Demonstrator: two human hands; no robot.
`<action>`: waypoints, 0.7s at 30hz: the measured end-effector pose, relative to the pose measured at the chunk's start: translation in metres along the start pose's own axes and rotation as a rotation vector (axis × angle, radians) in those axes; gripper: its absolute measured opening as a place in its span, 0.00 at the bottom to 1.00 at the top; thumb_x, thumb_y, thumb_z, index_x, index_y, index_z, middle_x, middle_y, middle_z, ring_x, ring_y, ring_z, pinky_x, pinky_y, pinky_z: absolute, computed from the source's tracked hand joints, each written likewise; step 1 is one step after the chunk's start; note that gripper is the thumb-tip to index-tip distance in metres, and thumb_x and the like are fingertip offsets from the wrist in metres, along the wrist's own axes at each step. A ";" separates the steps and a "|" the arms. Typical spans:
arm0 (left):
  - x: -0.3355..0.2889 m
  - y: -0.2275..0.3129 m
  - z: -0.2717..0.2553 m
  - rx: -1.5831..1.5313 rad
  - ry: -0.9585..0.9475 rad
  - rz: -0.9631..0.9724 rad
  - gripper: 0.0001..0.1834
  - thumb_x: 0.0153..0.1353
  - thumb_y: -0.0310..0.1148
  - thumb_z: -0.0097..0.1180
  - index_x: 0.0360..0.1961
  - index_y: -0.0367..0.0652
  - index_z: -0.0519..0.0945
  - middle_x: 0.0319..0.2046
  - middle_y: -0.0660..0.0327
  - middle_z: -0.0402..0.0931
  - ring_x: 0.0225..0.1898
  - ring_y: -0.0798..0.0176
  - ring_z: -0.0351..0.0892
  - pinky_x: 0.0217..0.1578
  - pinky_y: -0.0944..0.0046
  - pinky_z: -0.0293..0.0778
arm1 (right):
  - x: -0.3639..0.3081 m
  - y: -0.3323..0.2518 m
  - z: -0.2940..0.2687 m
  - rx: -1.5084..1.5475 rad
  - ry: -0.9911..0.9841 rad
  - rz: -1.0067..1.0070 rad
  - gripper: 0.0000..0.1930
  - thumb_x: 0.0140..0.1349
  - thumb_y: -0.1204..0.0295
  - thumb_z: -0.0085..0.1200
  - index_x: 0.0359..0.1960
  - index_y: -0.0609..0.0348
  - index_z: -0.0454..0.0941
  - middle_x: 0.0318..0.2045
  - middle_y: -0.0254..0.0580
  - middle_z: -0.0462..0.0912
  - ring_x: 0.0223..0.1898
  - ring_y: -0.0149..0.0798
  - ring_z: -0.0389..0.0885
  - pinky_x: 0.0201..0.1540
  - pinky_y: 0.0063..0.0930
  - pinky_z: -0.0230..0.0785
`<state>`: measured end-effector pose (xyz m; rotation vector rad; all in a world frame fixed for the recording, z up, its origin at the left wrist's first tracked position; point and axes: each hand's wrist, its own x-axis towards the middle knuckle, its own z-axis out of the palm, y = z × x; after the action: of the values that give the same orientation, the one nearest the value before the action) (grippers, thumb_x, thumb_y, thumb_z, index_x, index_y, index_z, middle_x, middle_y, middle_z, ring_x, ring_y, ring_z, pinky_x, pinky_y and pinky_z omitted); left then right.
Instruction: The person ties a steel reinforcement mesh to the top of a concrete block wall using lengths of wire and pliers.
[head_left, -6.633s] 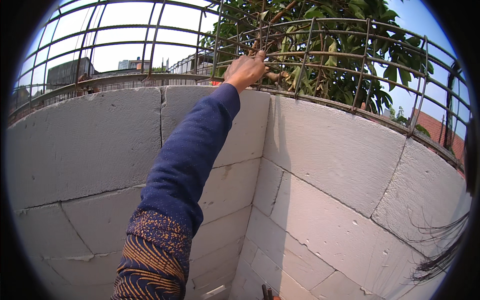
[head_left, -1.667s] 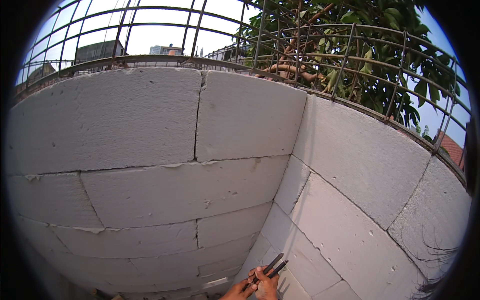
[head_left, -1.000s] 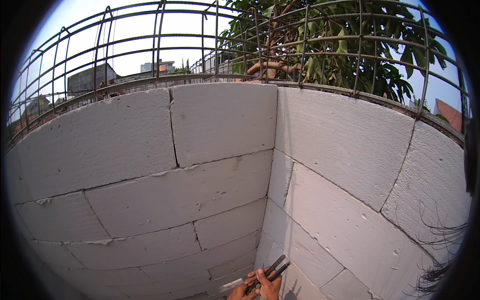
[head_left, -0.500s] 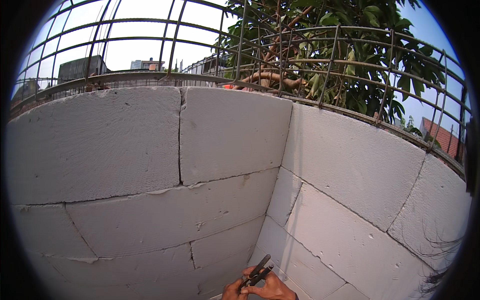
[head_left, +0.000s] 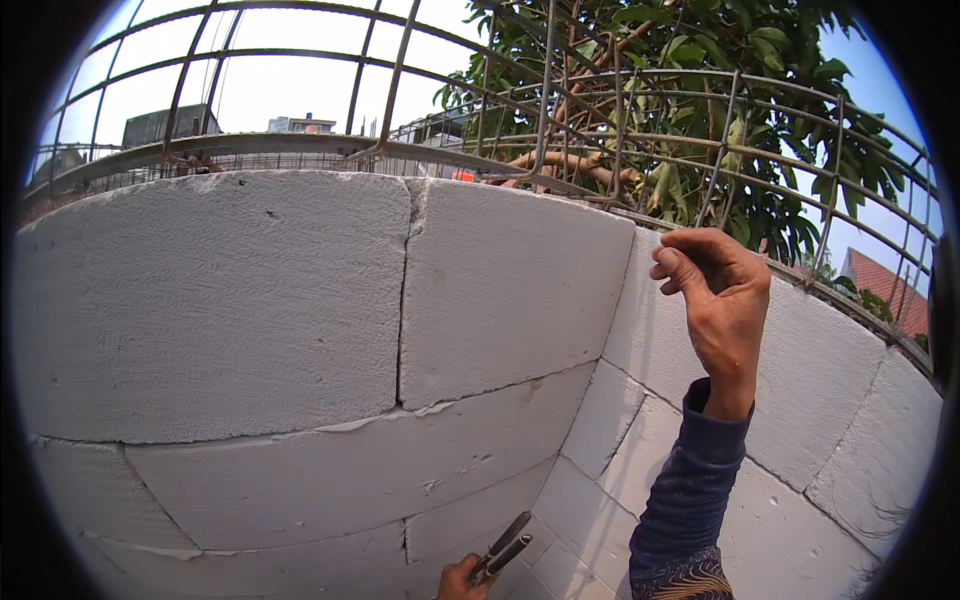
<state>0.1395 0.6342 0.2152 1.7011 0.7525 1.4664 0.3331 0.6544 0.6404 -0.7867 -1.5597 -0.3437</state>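
Observation:
Low in the view, my left hand (head_left: pixel 461 579) is closed around a pair of pliers (head_left: pixel 509 556), whose two dark handles stick up and to the right. The jaws are hidden. My right hand (head_left: pixel 728 315) is raised in front of the right-hand wall, just below its top edge and the steel mesh. Its fingers curl in and the thumb comes close to the index finger, like a pinch. Anything held there is too small to make out. A dark blue sleeve (head_left: pixel 690 490) covers that forearm.
White block walls (head_left: pixel 520 285) meet in a corner ahead, with open joints between some blocks. Steel reinforcing bars (head_left: pixel 545 95) run along the wall tops as a cage. Behind stand a leafy tree (head_left: pixel 770 50) and a red tiled roof (head_left: pixel 880 285).
My right hand has left the pliers and risen to the top of the right-hand wall. My left hand keeps the pliers low down. The view has shifted slightly.

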 end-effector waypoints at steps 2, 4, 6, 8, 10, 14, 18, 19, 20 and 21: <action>-0.002 0.004 -0.006 0.045 -0.006 0.022 0.07 0.57 0.27 0.59 0.27 0.41 0.73 0.15 0.57 0.68 0.18 0.66 0.62 0.21 0.60 0.65 | 0.046 0.009 0.016 0.007 -0.027 -0.056 0.05 0.63 0.79 0.62 0.40 0.65 0.85 0.28 0.37 0.86 0.27 0.26 0.81 0.31 0.20 0.74; -0.005 0.006 -0.010 0.094 -0.001 0.035 0.06 0.57 0.27 0.59 0.27 0.41 0.74 0.15 0.57 0.67 0.18 0.65 0.61 0.21 0.60 0.65 | 0.080 0.010 0.027 -0.024 -0.111 -0.150 0.05 0.64 0.76 0.62 0.37 0.66 0.86 0.26 0.37 0.85 0.27 0.25 0.80 0.31 0.20 0.73; -0.007 0.006 -0.013 0.076 0.001 -0.009 0.06 0.56 0.27 0.59 0.27 0.41 0.74 0.15 0.57 0.67 0.18 0.64 0.61 0.21 0.60 0.64 | 0.102 0.018 0.044 -0.005 -0.232 -0.176 0.12 0.70 0.68 0.59 0.37 0.66 0.86 0.25 0.38 0.85 0.27 0.27 0.79 0.33 0.24 0.74; -0.008 0.013 -0.019 0.077 0.018 -0.032 0.06 0.56 0.27 0.59 0.27 0.41 0.74 0.15 0.57 0.67 0.18 0.64 0.61 0.21 0.60 0.64 | 0.114 0.031 0.062 -0.020 -0.354 -0.141 0.20 0.73 0.59 0.53 0.37 0.66 0.86 0.27 0.41 0.85 0.29 0.31 0.80 0.36 0.30 0.74; -0.013 0.007 -0.022 0.106 0.086 -0.004 0.05 0.57 0.26 0.60 0.28 0.41 0.75 0.17 0.57 0.66 0.19 0.63 0.62 0.22 0.60 0.65 | 0.117 0.047 0.083 0.010 -0.400 -0.123 0.27 0.75 0.51 0.47 0.37 0.66 0.86 0.29 0.44 0.85 0.33 0.35 0.81 0.41 0.34 0.75; -0.019 -0.007 -0.028 0.131 0.192 -0.007 0.05 0.58 0.26 0.61 0.30 0.40 0.76 0.19 0.56 0.66 0.21 0.63 0.63 0.23 0.60 0.66 | 0.115 0.065 0.106 0.098 -0.344 -0.088 0.41 0.73 0.36 0.34 0.33 0.66 0.85 0.36 0.53 0.84 0.39 0.42 0.80 0.49 0.39 0.72; -0.022 -0.006 -0.034 0.189 0.238 -0.027 0.06 0.59 0.26 0.62 0.31 0.38 0.76 0.20 0.55 0.67 0.22 0.62 0.63 0.25 0.59 0.66 | 0.109 0.063 0.103 -0.053 -0.361 -0.018 0.48 0.68 0.28 0.27 0.27 0.65 0.83 0.26 0.42 0.78 0.32 0.38 0.75 0.42 0.33 0.68; -0.024 -0.002 -0.034 0.185 0.239 -0.069 0.06 0.59 0.26 0.62 0.31 0.38 0.76 0.21 0.55 0.67 0.22 0.62 0.63 0.25 0.60 0.66 | 0.111 0.065 0.096 -0.040 -0.375 -0.010 0.48 0.68 0.28 0.27 0.26 0.65 0.83 0.24 0.40 0.76 0.31 0.38 0.74 0.41 0.33 0.67; -0.026 0.002 -0.034 0.184 0.246 -0.114 0.06 0.59 0.26 0.62 0.31 0.38 0.76 0.21 0.54 0.67 0.22 0.63 0.63 0.25 0.60 0.66 | 0.113 0.069 0.095 -0.021 -0.392 -0.004 0.49 0.67 0.27 0.27 0.26 0.65 0.82 0.22 0.38 0.75 0.30 0.37 0.73 0.40 0.32 0.66; -0.028 0.004 -0.034 0.177 0.247 -0.158 0.06 0.59 0.26 0.62 0.32 0.37 0.76 0.21 0.54 0.67 0.22 0.63 0.63 0.25 0.60 0.66 | 0.116 0.073 0.096 0.009 -0.399 0.054 0.49 0.67 0.26 0.25 0.25 0.64 0.83 0.21 0.37 0.76 0.29 0.35 0.73 0.39 0.31 0.66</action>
<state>0.1007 0.6149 0.2051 1.5636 1.1530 1.5523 0.3119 0.8000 0.7199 -0.9288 -1.9051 -0.1432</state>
